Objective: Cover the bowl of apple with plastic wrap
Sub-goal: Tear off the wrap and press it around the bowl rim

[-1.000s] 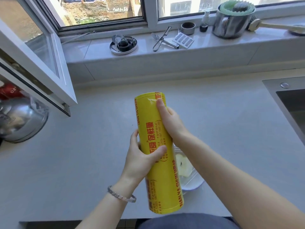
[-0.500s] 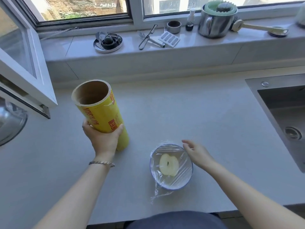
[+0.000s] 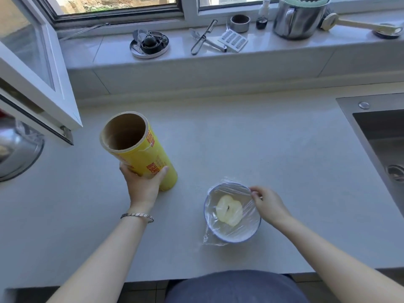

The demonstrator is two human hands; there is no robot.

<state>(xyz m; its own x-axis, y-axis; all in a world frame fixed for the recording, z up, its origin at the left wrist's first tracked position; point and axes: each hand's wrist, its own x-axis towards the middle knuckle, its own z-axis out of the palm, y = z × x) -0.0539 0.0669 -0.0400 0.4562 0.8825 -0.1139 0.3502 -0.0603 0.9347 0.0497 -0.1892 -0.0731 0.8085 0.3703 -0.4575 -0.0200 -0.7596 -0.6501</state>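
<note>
Left hand (image 3: 143, 186) grips the upright wrap roll (image 3: 140, 152) on the table (image 3: 273, 145); right hand (image 3: 270, 204) pinches film (image 3: 235, 190) at the covered bowl's (image 3: 253, 234) rim.

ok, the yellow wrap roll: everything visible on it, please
The roll of plastic wrap is a tall yellow cylinder with red print, wound on a brown cardboard core whose open, hollow top end faces the camera. It stands on its lower end on the pale counter, leaning toward the camera. A loose film edge shows near the top rim. The left hand grips its lower half, thumb on the right side. It sits left of the bowl, not touching it.
</note>
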